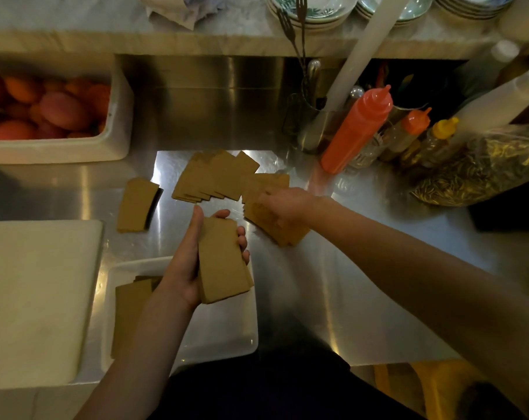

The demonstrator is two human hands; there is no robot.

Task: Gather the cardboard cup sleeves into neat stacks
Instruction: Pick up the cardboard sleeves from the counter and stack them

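Note:
My left hand (pixel 186 262) grips a squared stack of brown cardboard sleeves (pixel 222 262) above the steel counter, thumb on the left edge, fingertips curled over the right. My right hand (pixel 282 206) reaches forward and lies on a loose fan of sleeves (pixel 267 221), fingers curled over their top edge. Behind it another spread of sleeves (pixel 214 177) is fanned across the counter. A small separate stack (pixel 136 204) lies to the left. More sleeves (pixel 130 313) sit in a white tray (pixel 226 334) under my left forearm.
A white cutting board (pixel 36 298) fills the near left. A white tub of orange fruit (pixel 51 113) stands at the back left. Squeeze bottles (pixel 357 128), a utensil holder and a clear bag (pixel 484 168) crowd the back right. Plates sit on the upper shelf.

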